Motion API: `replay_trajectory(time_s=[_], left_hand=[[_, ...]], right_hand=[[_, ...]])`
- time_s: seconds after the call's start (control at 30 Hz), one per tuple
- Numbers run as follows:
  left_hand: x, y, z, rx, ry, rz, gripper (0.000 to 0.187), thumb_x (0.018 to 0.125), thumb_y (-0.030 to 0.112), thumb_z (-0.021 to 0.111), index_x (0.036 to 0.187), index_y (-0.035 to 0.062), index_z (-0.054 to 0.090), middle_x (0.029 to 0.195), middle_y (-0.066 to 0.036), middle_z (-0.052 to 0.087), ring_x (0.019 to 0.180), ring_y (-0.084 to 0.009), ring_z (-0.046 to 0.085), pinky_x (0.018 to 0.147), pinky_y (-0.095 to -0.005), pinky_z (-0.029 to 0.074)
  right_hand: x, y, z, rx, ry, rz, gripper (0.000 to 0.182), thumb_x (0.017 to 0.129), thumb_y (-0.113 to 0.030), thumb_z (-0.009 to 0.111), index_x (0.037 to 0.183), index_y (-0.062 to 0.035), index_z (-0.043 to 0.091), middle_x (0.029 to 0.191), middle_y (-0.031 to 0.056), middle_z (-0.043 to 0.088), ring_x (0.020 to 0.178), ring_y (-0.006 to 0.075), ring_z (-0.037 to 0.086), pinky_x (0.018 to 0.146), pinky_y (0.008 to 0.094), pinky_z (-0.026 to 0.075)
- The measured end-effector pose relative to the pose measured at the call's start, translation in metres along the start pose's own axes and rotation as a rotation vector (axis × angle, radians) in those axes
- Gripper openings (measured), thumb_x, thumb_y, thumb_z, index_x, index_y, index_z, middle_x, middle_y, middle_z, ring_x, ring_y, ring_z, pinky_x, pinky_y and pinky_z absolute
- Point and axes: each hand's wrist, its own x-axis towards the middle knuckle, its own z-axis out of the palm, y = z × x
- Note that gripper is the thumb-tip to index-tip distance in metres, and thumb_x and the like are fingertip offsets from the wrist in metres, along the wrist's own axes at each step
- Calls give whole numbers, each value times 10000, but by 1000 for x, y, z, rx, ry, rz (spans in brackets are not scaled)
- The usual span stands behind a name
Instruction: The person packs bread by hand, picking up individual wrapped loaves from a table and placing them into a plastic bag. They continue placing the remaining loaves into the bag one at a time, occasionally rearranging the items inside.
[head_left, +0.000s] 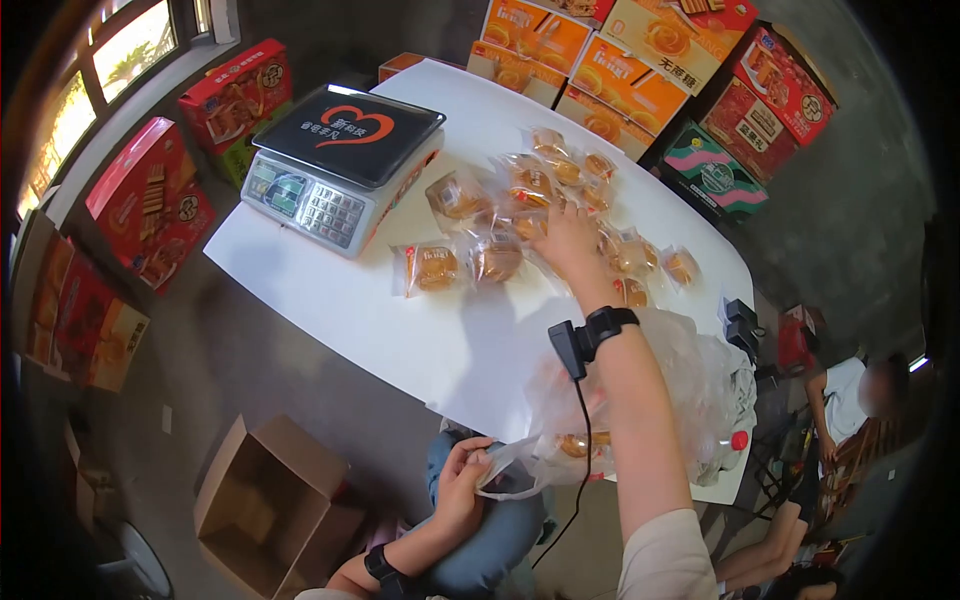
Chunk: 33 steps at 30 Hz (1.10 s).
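My left hand (463,487) is closed round the handle of a translucent plastic bag (665,350), above my knee at the table's near edge. Inside the bag, a wrapped bun (575,444) shows near its mouth. Stretched across the white table, my right hand (572,242) has its fingers curled on a wrapped bun (529,226) in the middle of a pile. Its fingertips are partly lost among the clear wrappers. Several more wrapped buns lie around it, among them one at the pile's left end (431,268) and one at its right (680,266).
A weighing scale (345,165) stands on the white table (330,300), left of the buns. Printed cartons (620,75) are stacked behind. An open cardboard box (265,510) sits on the floor. Black small blocks (741,325) lie at the right edge; another person (845,400) sits beyond.
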Motion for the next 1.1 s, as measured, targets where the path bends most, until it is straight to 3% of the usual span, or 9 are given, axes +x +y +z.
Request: replay_trajectory(time_s=[0.1,0.4,0.47,0.5,0.57,0.7,0.77,0.9,1.1], left_hand=[[1,4,-1,-9,11,-26,259,827,77,508,1070,-10,491,788,-24,489,715,-136,512,677,-281,447],[-1,2,-2,-23,-3,-1,242,830,77,491,1060,2,492,830,-18,484,746,-132,507,681,-282,445],[-1,-2,-4,-23,-21,13,239,831,76,487,1058,4,492,838,-17,482,753,-131,505,680,-283,444],[0,-4,-6,-31,-39,21,238,833,76,483,1060,9,492,844,-18,481,762,-131,505,684,-284,446],[-5,-1,-1,-13,-25,10,236,840,78,466,1068,24,493,856,-19,480,785,-129,507,693,-283,452],[-8,-2,-2,-70,-16,14,221,842,63,469,1056,19,499,841,-25,480,723,-131,482,649,-279,431],[-10,-5,-5,-70,-26,10,216,844,65,467,1052,19,500,854,-25,479,731,-131,482,648,-279,433],[-13,-7,-8,-55,-46,33,206,848,67,459,1044,17,500,902,-43,486,753,-141,487,656,-289,444],[-10,-8,-12,-61,-86,31,250,827,84,453,1064,13,481,927,-88,536,787,-175,522,672,-302,460]], right_hand=[[2,-2,24,-135,-172,36,591,659,-424,721,1051,-20,542,1059,125,536,1023,280,518,842,425,430],[-29,-8,-18,-152,48,-80,453,689,-383,701,997,-72,584,1010,69,562,978,261,537,822,407,430],[-45,-12,-54,301,31,43,378,738,-322,675,980,-45,586,994,78,585,930,238,567,797,370,453],[-57,-12,-74,294,33,44,378,738,-322,675,980,-45,586,994,78,585,930,238,567,797,370,453],[-93,-10,-101,1656,-144,350,348,778,-279,649,1002,-25,568,971,79,603,884,183,589,757,308,474],[-182,-16,-97,1630,-84,376,366,788,-246,654,1051,-17,545,975,71,603,866,137,589,746,259,475],[-221,-10,-93,1944,-169,655,394,781,-199,662,1099,-14,519,969,62,601,872,146,587,759,266,474],[-272,-17,-99,1825,-27,654,428,820,-154,619,1182,6,458,1076,83,554,971,142,543,825,275,450],[-317,-14,-104,1760,-72,629,447,834,-153,611,1211,5,431,1111,76,537,1007,144,523,846,287,442]])
